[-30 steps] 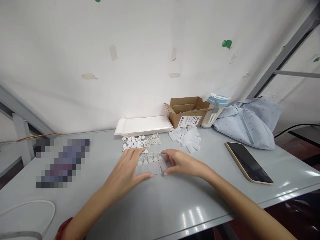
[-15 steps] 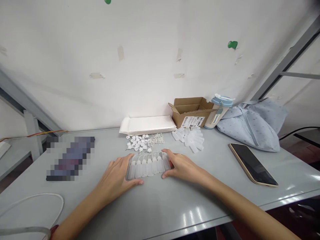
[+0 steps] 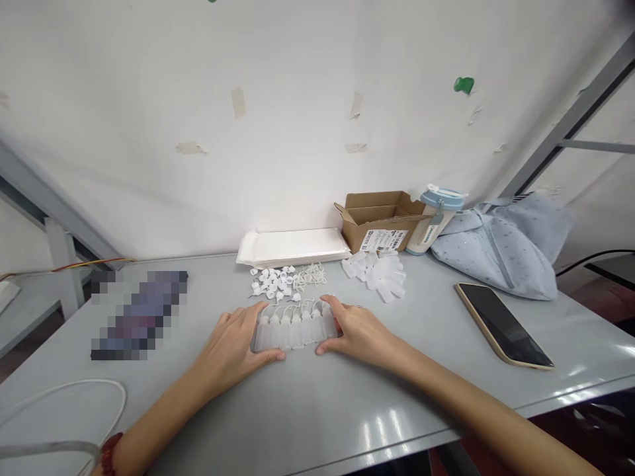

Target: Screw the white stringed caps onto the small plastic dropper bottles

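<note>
Plastic bottles (image 3: 296,332), left hand (image 3: 232,344) and right hand (image 3: 361,336) wide-spread round row's ends, front table edge (image 3: 570,397) well apart.

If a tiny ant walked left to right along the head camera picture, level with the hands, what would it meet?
Pixelated dark item → left hand → row of translucent white-topped pieces → right hand → phone.
</note>
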A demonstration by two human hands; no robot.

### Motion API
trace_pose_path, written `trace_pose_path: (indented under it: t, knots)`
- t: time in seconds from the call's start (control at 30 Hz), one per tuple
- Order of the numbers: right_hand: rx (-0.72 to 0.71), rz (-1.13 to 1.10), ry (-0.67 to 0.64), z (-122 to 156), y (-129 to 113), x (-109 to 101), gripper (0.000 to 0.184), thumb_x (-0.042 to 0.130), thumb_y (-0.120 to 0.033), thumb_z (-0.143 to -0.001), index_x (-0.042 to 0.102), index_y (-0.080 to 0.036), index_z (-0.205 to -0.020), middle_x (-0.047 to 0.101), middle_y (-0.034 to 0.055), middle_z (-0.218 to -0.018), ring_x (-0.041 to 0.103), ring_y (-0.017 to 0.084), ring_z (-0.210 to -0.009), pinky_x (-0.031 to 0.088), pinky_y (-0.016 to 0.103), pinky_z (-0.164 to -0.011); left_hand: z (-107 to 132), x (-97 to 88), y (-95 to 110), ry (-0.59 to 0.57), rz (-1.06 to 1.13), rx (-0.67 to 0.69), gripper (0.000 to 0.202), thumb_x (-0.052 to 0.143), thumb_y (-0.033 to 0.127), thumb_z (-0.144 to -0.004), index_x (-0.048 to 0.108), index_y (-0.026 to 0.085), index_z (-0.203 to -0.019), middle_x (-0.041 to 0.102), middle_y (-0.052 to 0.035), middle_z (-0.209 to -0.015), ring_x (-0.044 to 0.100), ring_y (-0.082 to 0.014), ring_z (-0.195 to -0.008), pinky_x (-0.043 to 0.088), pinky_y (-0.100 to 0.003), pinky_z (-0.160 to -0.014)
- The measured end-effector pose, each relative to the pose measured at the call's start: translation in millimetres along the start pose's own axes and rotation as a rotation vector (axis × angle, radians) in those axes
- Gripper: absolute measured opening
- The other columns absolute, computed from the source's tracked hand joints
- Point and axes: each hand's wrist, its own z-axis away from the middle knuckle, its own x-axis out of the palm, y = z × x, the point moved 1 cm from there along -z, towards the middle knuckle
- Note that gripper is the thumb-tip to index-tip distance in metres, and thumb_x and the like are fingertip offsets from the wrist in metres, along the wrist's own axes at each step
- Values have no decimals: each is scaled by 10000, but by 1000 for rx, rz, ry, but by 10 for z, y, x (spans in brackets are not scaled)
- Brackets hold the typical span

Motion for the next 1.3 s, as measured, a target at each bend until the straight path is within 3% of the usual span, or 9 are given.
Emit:
trace_pose_path:
  t: [0.1,0.2,0.37,0.57,1.3]
  knots:
    - [7,31,88,18,-71,48,1010,651,-691,-607,313,-107,-1357,543,170,-1084,534,338,-980,450,415,-747,-5,32,7,39,3,15,768,590,660,-681,421,191,-1264,618,-99,-1022,584,-307,-947,444,-432,-810]
    - [0,52,198,0,-103,149,1128,697,-714,-501,323,-63,-1343,484,196,-1119,469,357,-1035,440,483,-818,-7,74,5,93,4,24,818,636,633,-660,386,162,-1280,575,-127,-1099,547,-329,-1023,450,-463,-839]
    - [-162,47,331,-89,-46,277,1116,688,-723,-506,310,-74,-1331,385,229,-1238,374,365,-1148,368,536,-941,-28,111,17,189,1,120,902,648,652,-642,320,163,-1325,466,-173,-1271,443,-359,-1169,418,-513,-922]
    - [-195,28,322,-141,-12,259,1033,657,-709,-576,312,-83,-1321,364,234,-1268,340,357,-1205,353,529,-971,-55,128,18,205,15,204,886,620,645,-683,287,180,-1360,429,-166,-1333,380,-359,-1241,378,-529,-985]
    - [-258,52,271,-162,-31,241,911,609,-661,-684,282,-118,-1339,390,215,-1332,327,331,-1269,312,522,-992,-76,152,17,171,43,189,818,611,606,-717,317,174,-1346,444,-158,-1328,347,-356,-1268,359,-535,-1014]
